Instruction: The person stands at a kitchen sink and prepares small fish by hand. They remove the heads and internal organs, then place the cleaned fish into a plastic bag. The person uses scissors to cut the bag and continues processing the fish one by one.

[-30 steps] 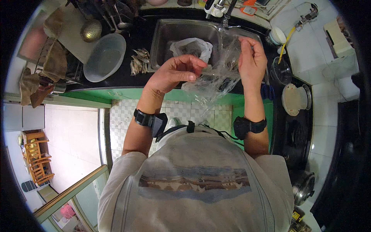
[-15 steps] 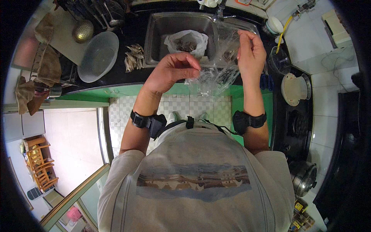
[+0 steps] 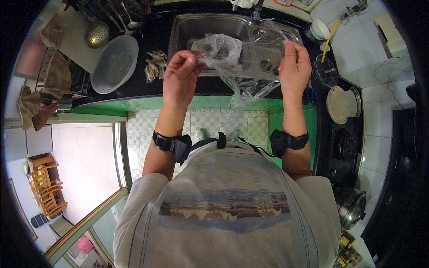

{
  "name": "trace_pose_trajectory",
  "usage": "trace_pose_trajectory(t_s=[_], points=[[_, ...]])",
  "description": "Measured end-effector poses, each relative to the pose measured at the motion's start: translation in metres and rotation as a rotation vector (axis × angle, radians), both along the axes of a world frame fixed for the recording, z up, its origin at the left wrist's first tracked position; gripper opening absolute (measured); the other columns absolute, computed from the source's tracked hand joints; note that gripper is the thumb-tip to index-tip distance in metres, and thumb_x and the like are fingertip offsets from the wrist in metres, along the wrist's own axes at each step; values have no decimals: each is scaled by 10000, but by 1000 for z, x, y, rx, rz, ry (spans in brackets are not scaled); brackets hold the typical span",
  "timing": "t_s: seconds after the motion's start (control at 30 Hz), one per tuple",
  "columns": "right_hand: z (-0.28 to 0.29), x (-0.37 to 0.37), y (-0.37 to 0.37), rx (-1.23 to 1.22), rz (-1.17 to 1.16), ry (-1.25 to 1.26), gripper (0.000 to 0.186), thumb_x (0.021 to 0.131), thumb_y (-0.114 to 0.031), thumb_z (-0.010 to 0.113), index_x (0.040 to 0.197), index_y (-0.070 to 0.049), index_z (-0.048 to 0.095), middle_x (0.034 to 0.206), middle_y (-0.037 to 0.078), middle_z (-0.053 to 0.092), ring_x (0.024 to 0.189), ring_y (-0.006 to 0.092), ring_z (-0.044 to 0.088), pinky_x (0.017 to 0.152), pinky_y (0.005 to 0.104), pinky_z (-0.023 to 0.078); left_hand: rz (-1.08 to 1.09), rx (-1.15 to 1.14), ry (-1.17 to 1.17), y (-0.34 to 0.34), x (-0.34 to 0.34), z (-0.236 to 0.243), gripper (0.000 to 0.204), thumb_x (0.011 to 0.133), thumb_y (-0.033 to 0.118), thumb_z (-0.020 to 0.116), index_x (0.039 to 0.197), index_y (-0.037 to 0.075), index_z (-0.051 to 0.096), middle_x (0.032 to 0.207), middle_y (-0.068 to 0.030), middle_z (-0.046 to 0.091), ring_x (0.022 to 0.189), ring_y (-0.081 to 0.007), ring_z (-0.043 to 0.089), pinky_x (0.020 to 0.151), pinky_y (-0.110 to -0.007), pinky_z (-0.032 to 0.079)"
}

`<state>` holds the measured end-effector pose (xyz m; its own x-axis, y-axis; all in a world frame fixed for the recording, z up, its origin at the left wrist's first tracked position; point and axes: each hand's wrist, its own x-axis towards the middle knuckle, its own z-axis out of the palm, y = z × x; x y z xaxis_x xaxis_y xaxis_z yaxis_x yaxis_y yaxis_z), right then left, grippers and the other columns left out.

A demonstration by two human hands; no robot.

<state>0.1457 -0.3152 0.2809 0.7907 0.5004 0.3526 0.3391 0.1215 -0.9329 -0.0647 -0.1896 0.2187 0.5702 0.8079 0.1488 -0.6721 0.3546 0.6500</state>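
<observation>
My left hand [image 3: 181,73] pinches a crumpled clear plastic sheet or bag [image 3: 250,89] above the sink's front left. My right hand [image 3: 292,67] grips its other side over the right basin, so the film stretches between them and droops over the counter's front edge. Behind it, in the steel sink [image 3: 178,31]'s left basin, lies a white plastic bag [image 3: 223,47], its contents mostly hidden by film. Just left of the sink, on the black counter, is a pile of small pale-brown fish [image 3: 155,67], near my left hand.
A translucent basin [image 3: 114,64] and hanging ladles and skimmer [image 3: 97,35] are at the left. A faucet [image 3: 255,15] stands behind the sink. At the right are a glass bowl [image 3: 325,71], stacked plates [image 3: 339,100], a stove [image 3: 342,147] and a steel pot [image 3: 351,205].
My left hand has moved left and up, pulling the clear plastic wider across the sink. My right hand has shifted slightly right and is a little lower than half a second ago.
</observation>
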Motion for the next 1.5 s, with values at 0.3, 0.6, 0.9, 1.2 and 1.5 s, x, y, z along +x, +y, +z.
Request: trace_pose_trajectory(t_s=[0.3,0.6,0.9,1.2,1.5], points=[[-19,8,-17,74,133,166,142,998,-152,487,1035,-25,541,737,91,625,573,124,584,517,261,496,182,-69,-70,4,-16,-6,94,982,149,525,949,79,578,1018,-129,663,975,-263,636,844,-392,512],[-59,28,-34,-24,671,464,298,898,-31,555,1189,16,598,963,112,678,857,183,657,829,320,528,-86,-208,-35,13,-40,-3,93,957,200,583,963,112,613,888,-43,653,810,-180,620,744,-298,505],[-76,20,-25,82,589,669,153,927,-82,508,1011,-5,609,890,118,649,838,257,647,821,440,541,102,-218,9,13,-71,-16,72,905,104,616,970,75,618,881,-48,644,766,-140,606,693,-280,502],[-83,7,-14,157,817,1016,256,924,-125,522,1123,22,588,858,94,631,825,240,623,881,491,516,152,-277,138,8,-85,-22,90,934,136,605,950,50,621,788,-20,618,663,-95,557,583,-229,451],[-83,-15,-3,-55,474,456,220,946,-223,609,1038,-24,627,574,-21,469,521,73,462,596,298,540,518,95,408,-9,-81,-10,139,983,191,555,922,72,595,662,27,525,492,-40,412,435,-180,306]])
